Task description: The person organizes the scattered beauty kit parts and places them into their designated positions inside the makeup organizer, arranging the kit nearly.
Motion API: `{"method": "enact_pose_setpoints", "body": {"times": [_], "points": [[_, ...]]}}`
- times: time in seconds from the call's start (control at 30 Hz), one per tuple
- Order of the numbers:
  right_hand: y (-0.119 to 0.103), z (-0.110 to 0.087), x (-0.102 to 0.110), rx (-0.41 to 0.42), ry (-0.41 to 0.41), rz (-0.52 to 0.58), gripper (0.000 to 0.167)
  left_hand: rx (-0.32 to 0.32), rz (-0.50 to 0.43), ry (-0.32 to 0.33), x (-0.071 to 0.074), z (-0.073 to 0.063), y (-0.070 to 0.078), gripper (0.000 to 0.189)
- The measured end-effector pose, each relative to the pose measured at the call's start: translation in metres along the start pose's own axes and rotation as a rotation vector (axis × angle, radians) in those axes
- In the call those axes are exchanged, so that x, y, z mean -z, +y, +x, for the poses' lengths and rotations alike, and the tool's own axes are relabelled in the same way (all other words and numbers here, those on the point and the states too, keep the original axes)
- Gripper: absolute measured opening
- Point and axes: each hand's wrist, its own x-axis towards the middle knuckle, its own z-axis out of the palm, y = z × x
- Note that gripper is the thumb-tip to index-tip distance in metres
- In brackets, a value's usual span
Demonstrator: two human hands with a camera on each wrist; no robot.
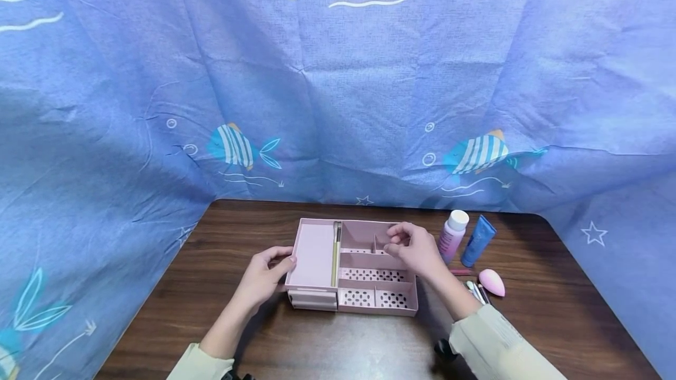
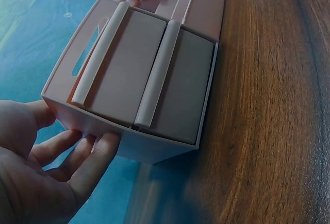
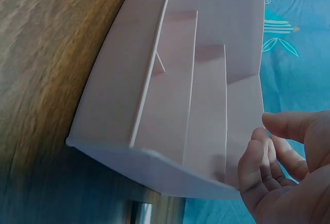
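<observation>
A pink desk organizer (image 1: 313, 254) sits on the table, with a flat lid-like top at left and open compartments at right. In the left wrist view its front shows two drawers (image 2: 126, 69) with long ridge handles. Slim makeup brushes (image 1: 335, 257) with olive handles stand in the narrow slot beside the flat top. My left hand (image 1: 264, 274) touches the organizer's left side, thumb at the top edge and fingertips against the side wall. Over the back right compartment hovers my right hand (image 1: 414, 248), fingers loosely bent, nothing between thumb and fingertips in the right wrist view.
To the right stand a pink bottle (image 1: 451, 238) with a white cap and a blue tube (image 1: 478, 241). Nearer me lie a pink makeup sponge (image 1: 492, 282), a red stick (image 1: 460, 272) and several slim pencil-like items (image 1: 477, 292). A blue fish-print curtain (image 1: 343, 104) hangs behind the table.
</observation>
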Motion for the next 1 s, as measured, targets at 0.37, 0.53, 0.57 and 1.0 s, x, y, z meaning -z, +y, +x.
{"method": "enact_pose_setpoints", "body": {"times": [0.37, 0.53, 0.57, 1.0], "points": [[0.01, -0.014, 0.013, -0.005, 0.011, 0.011, 0.027, 0.001, -0.002, -0.007, 0.002, -0.001, 0.0, 0.034], [0.018, -0.022, 0.02, -0.022, 0.004, 0.05, 0.025, 0.005, 0.002, -0.007, 0.002, -0.001, 0.001, 0.034], [0.019, -0.023, 0.021, -0.028, -0.001, 0.059, 0.025, 0.006, 0.001, -0.005, 0.002, -0.001, 0.001, 0.034], [0.04, -0.048, 0.049, -0.077, 0.002, 0.021, 0.03, -0.013, 0.001, -0.005, 0.001, -0.001, 0.001, 0.033]]}}
